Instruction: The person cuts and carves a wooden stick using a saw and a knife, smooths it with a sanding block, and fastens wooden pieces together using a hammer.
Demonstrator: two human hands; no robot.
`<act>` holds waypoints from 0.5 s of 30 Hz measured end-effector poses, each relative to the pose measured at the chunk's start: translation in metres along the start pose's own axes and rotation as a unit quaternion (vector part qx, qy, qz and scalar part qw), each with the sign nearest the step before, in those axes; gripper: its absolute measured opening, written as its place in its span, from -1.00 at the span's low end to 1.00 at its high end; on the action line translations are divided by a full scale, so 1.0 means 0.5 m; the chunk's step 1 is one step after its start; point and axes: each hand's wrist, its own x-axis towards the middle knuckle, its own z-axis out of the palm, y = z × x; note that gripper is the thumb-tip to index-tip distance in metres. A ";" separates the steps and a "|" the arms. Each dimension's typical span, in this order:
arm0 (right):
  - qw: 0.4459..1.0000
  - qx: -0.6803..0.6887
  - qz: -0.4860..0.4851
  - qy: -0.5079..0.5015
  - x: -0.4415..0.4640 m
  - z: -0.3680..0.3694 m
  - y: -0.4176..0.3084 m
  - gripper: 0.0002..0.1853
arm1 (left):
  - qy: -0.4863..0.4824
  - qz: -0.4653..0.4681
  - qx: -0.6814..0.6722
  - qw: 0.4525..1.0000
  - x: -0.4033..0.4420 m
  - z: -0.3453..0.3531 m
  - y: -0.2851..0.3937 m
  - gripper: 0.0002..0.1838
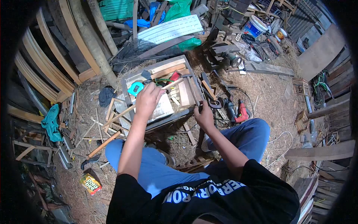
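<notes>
My left hand (147, 100) is closed on a thin wooden strip (125, 114), which slants across the low work table (164, 124). Beside its fingers sits a turquoise tape measure (135, 88). At the table's right edge, my right hand (204, 115) wraps round the dark handle of a tool (201, 106); its kind is hard to make out. Short wood pieces (185, 93) lie between the hands, near a white board (162, 106). A red object (175, 76) rests farther back on the table.
Right of the table lie a red drill (242, 112) and another power tool (230, 110) with cords. Wooden frames (48, 67) lean at left. Loose sticks (104, 144) and a snack bag (91, 183) lie on the ground. A bucket (255, 26) stands at the back right.
</notes>
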 end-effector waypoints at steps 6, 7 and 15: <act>0.995 0.088 0.005 0.037 0.002 -0.019 0.013 -0.54 | 0.021 0.046 0.003 0.999 0.009 -0.008 0.005 -0.76; 0.991 0.126 -0.029 0.037 0.009 -0.015 0.025 -0.57 | 0.015 0.063 0.004 0.998 0.005 0.001 -0.002 -0.74; 0.971 0.218 0.013 -0.095 -0.057 -0.133 0.002 -0.76 | -0.085 0.121 -0.008 0.989 -0.072 0.088 -0.026 -0.76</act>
